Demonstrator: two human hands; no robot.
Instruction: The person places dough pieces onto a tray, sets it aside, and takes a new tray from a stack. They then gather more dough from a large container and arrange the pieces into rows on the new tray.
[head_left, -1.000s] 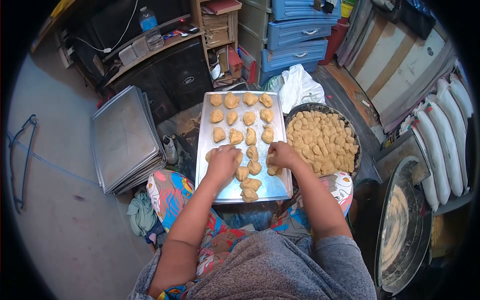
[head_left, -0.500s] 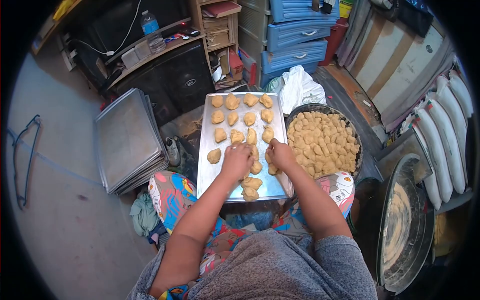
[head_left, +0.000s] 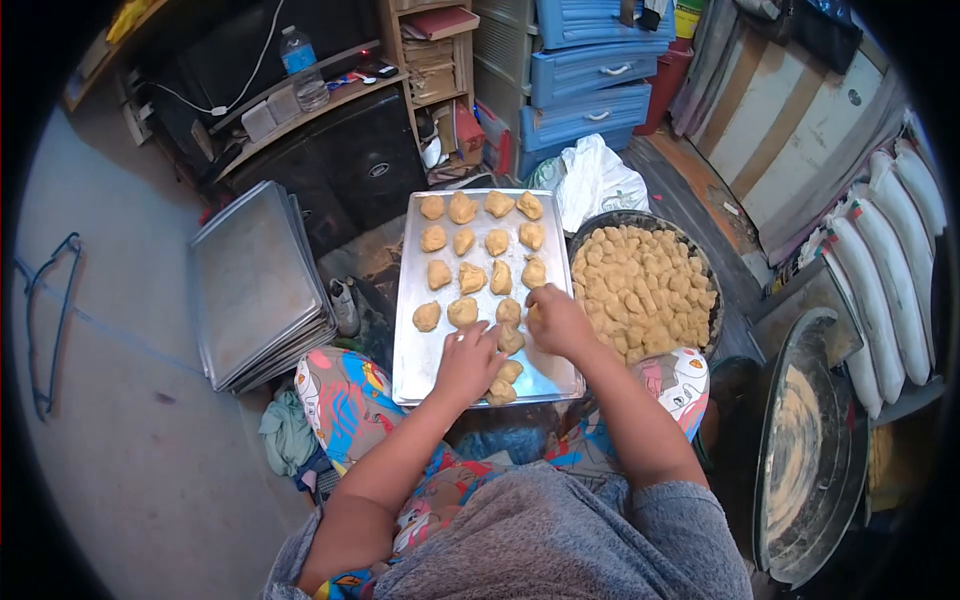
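Note:
A metal baking tray (head_left: 412, 365) rests in front of me with lumps of dough (head_left: 462, 312) set out in rows. Over its near part, my left hand (head_left: 472, 358) has its fingers spread, their tips beside a dough lump (head_left: 510, 340) in the middle. My right hand (head_left: 558, 320) is at the tray's right side, fingers curled down around a dough lump mostly hidden beneath them. Close to the tray's front edge, a few more lumps (head_left: 502, 390) lie bunched together, partly behind my left hand.
A round dark pan (head_left: 712, 325) heaped with dough pieces stands right of the tray. Stacked metal trays (head_left: 255, 270) lean at left. A large tilted basin (head_left: 800, 450) and white filled sacks (head_left: 880, 290) are at right. Beyond the tray sits a white plastic bag (head_left: 598, 185).
My left hand has drawn back toward me and left, uncovering a dough lump in the fourth row. The right hand has shifted slightly left, over the right-hand column.

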